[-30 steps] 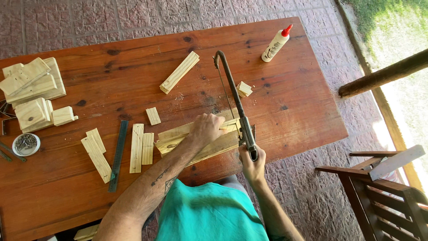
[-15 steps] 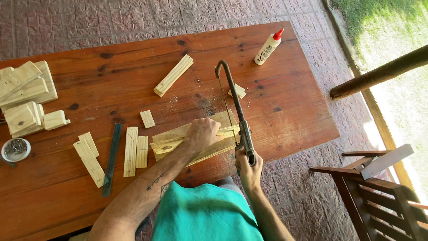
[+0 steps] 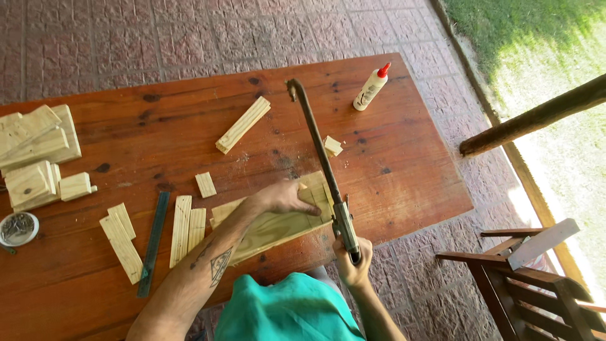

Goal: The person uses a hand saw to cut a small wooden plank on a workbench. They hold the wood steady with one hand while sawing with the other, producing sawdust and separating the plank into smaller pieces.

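A glue bottle [image 3: 370,88] lies near the bench's [image 3: 410,177] far right corner. A long wood strip [image 3: 243,124] lies mid-bench, wood blocks [image 3: 38,151] sit stacked at the left, and a dark ruler [image 3: 153,243] lies among short slats [image 3: 187,229]. A wooden chair [image 3: 536,284] stands at right.

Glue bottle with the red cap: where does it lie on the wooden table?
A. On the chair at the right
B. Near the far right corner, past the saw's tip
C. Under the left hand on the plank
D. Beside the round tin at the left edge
B: the glue bottle lies on its side near the table's far right corner, beyond the saw.
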